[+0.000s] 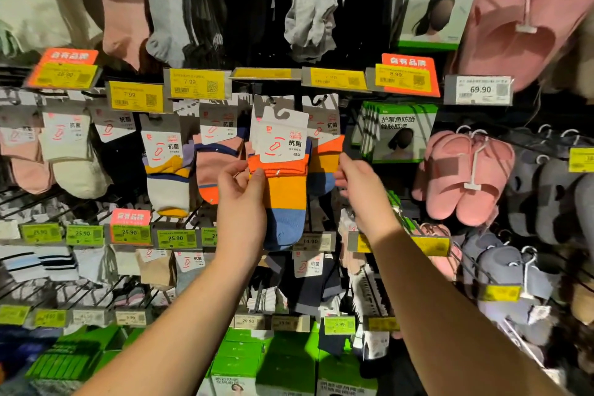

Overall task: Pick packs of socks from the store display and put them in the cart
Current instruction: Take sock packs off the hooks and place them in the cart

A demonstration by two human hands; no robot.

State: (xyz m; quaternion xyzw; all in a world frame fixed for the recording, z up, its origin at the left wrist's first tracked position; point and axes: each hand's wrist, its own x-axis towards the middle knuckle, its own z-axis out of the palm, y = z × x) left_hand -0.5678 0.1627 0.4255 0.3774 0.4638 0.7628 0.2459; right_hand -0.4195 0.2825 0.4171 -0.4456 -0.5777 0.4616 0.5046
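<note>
L hand (242,185) holds stripy sock pack (283,177); R hand (355,182) pinches pack at 3 o'clock (324,157). No cart seen, none in yet.

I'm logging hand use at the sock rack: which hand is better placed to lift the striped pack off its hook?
Left hand: its fingers already pinch the striped sock pack. The right hand pinches the pack behind.

Yellow shelf tags (196,83) read 7.99, another (402,78) 8.99 under a red 自有品牌 banner; a white tag (478,90) shows 69.90, green tags (176,238) 25.90. The sock pack's card (283,135) reads 抗菌; a green box (440,0) reads 防风防晒不干燥
</note>
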